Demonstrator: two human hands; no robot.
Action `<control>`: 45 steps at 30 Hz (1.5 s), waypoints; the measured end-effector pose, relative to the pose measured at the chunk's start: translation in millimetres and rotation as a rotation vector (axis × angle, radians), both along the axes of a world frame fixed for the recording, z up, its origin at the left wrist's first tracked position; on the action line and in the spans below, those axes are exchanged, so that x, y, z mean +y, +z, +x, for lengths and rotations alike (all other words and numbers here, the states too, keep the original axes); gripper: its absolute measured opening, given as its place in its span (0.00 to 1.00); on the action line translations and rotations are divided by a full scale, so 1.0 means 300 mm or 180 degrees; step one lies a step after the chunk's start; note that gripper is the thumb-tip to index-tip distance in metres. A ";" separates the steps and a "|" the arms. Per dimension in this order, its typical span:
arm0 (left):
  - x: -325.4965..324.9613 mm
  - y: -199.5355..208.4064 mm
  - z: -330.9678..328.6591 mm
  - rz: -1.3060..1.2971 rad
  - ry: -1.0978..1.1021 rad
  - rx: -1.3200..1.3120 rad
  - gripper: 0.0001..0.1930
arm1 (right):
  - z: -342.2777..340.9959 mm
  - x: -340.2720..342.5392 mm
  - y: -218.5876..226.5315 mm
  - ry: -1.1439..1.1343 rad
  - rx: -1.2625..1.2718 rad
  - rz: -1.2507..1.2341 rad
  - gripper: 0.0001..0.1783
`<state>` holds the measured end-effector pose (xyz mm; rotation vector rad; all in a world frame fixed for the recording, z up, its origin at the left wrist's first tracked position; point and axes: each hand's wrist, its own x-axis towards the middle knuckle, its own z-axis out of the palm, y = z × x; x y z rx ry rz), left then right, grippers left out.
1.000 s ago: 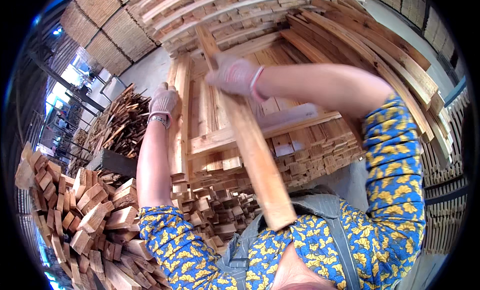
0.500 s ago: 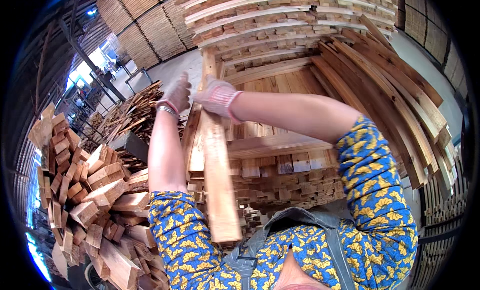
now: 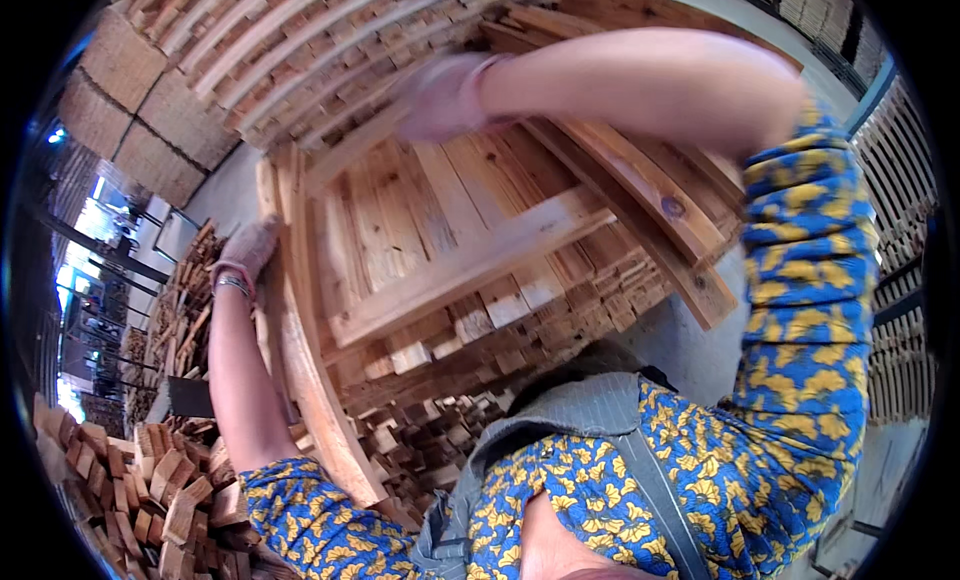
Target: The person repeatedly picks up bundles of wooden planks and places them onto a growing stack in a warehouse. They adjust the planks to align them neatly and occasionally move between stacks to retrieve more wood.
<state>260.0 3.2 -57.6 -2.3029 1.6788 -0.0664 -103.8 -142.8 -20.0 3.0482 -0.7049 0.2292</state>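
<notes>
My left hand (image 3: 250,248), in a pale knit glove with a bracelet at the wrist, grips the outer edge of a long wooden plank (image 3: 315,375). This plank lies along the left side of the board stack, its near end close to my left sleeve. Motion smears my right hand (image 3: 440,98), also gloved, above the far part of the stack; its fingers cannot be made out. Beneath it are flat boards laid side by side (image 3: 400,215), with a crosswise batten (image 3: 470,265) over their near part.
Loose long planks (image 3: 640,185) lean at the right of the stack, partly behind my right forearm. A tall layered lumber pile (image 3: 300,55) rises at the back. Cut blocks (image 3: 165,485) are heaped at the lower left, thin offcuts (image 3: 190,310) beyond them.
The plank has moved to the left side of the stack. My right hand has left it and swung right, while my left stays at the plank. The view has turned to the right.
</notes>
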 end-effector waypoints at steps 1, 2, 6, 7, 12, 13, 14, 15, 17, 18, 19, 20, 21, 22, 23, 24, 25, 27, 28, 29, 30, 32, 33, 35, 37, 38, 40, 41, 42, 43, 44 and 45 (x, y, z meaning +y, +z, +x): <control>-0.058 -0.015 -0.056 -0.0288 0.0178 0.0320 0.31 | -0.157 -0.016 0.020 -0.0757 0.0592 0.0037 0.25; -0.079 -0.022 -0.101 -0.0413 -0.0079 0.0113 0.30 | -0.272 -0.084 -0.051 -0.1622 0.0797 0.0462 0.29; -0.084 -0.008 -0.164 -0.0511 0.0020 -0.0106 0.25 | -0.429 -0.113 -0.184 -0.1916 0.0257 0.0291 0.36; -0.074 0.001 -0.153 -0.0320 0.0302 -0.0062 0.24 | -0.393 -0.133 -0.202 -0.1863 0.0194 0.0660 0.36; -0.076 -0.014 -0.114 -0.0322 -0.0457 -0.0454 0.18 | -0.451 -0.157 -0.146 -0.1751 0.0230 0.0659 0.36; -0.071 -0.024 -0.102 -0.0254 -0.0521 -0.0450 0.16 | -0.460 -0.167 -0.174 -0.1654 0.0331 0.0510 0.36; -0.047 -0.027 -0.054 -0.0161 -0.0484 -0.0461 0.15 | -0.421 -0.054 -0.145 -0.1661 0.0200 0.0534 0.37; -0.024 -0.026 -0.013 -0.0057 -0.0448 -0.0481 0.14 | -0.388 0.009 -0.128 -0.1670 0.0059 0.0577 0.38; -0.077 -0.038 -0.047 0.0065 -0.0598 -0.0582 0.13 | -0.403 0.019 -0.169 -0.1826 0.0369 0.0846 0.40; -0.090 -0.045 -0.059 -0.0099 -0.0237 -0.0286 0.19 | -0.407 0.025 -0.192 -0.1874 0.0485 0.0967 0.41; -0.084 -0.011 -0.126 -0.0076 -0.0177 -0.0189 0.26 | -0.422 0.008 -0.200 -0.1832 0.0620 0.0951 0.42; -0.108 -0.023 -0.120 -0.0299 -0.0031 -0.0071 0.26 | -0.448 0.005 -0.164 -0.1862 0.0753 0.0856 0.43; -0.124 -0.035 -0.116 -0.0521 0.0104 0.0053 0.27 | -0.463 0.012 -0.134 -0.1888 0.0629 0.0797 0.43; -0.061 -0.017 -0.115 -0.0451 0.0279 0.0012 0.25 | -0.384 -0.034 -0.145 -0.1644 0.0509 0.0842 0.42; -0.112 0.003 -0.222 -0.0546 0.0031 0.0154 0.23 | -0.450 0.058 -0.056 -0.1837 0.0174 0.0756 0.42; -0.045 0.037 -0.218 -0.0050 0.0189 -0.0067 0.21 | -0.361 0.041 -0.054 -0.1526 -0.0145 0.0894 0.41; -0.017 0.023 -0.216 -0.0088 0.0240 0.0049 0.21 | -0.315 0.059 -0.027 -0.1243 -0.0391 0.1272 0.39; -0.004 0.045 -0.208 -0.0190 0.0238 0.0172 0.21 | -0.187 0.054 -0.033 -0.0802 -0.0893 0.1800 0.36; -0.013 -0.003 -0.116 -0.0323 -0.0120 -0.0244 0.19 | -0.114 0.056 -0.051 -0.0610 -0.1130 0.1895 0.35; -0.043 -0.006 -0.133 -0.0151 -0.0141 -0.0325 0.16 | -0.046 0.089 -0.066 -0.0591 -0.1189 0.2253 0.33; -0.058 -0.029 -0.108 -0.0216 -0.0306 -0.0561 0.14 | 0.025 0.122 -0.080 -0.0561 -0.1255 0.2621 0.32; -0.075 -0.087 -0.032 -0.0358 -0.0318 -0.0619 0.13 | 0.272 0.179 -0.168 -0.0734 -0.1740 0.3188 0.28; -0.086 -0.095 -0.012 -0.0419 -0.0208 -0.0419 0.13 | 0.400 0.205 -0.217 -0.0810 -0.1990 0.3469 0.27; -0.090 -0.107 0.002 -0.0492 -0.1005 -0.0469 0.12 | 0.632 0.217 -0.320 -0.1594 -0.1895 0.3182 0.29; -0.119 -0.091 -0.005 -0.0686 -0.0943 -0.0189 0.13 | 0.735 0.214 -0.315 -0.1854 -0.1507 0.2724 0.32; -0.130 -0.053 -0.069 -0.0504 -0.0813 -0.0253 0.14 | 0.704 0.189 -0.284 -0.1430 -0.0946 0.2287 0.33; -0.087 -0.062 -0.054 -0.0413 -0.0602 -0.0303 0.16 | 0.576 0.134 -0.175 -0.0062 -0.0011 0.1371 0.34; -0.082 -0.077 0.001 -0.0548 -0.0584 -0.0312 0.17 | 0.449 0.105 -0.126 0.0278 0.0214 0.1143 0.34; -0.073 -0.104 0.041 -0.0398 -0.0507 -0.0498 0.19 | 0.322 0.072 -0.083 0.0373 0.0407 0.0995 0.35; -0.048 -0.121 0.101 -0.0134 -0.0328 -0.0669 0.20 | 0.215 0.052 -0.038 0.0365 0.0561 0.0867 0.36; -0.011 -0.119 0.146 0.0102 -0.0168 -0.0849 0.22 | 0.062 0.078 0.003 0.0070 0.0341 0.0559 0.36; -0.038 -0.112 0.110 0.0499 -0.0289 -0.1258 0.24 | -0.059 0.002 -0.021 -0.0340 0.0626 -0.0150 0.36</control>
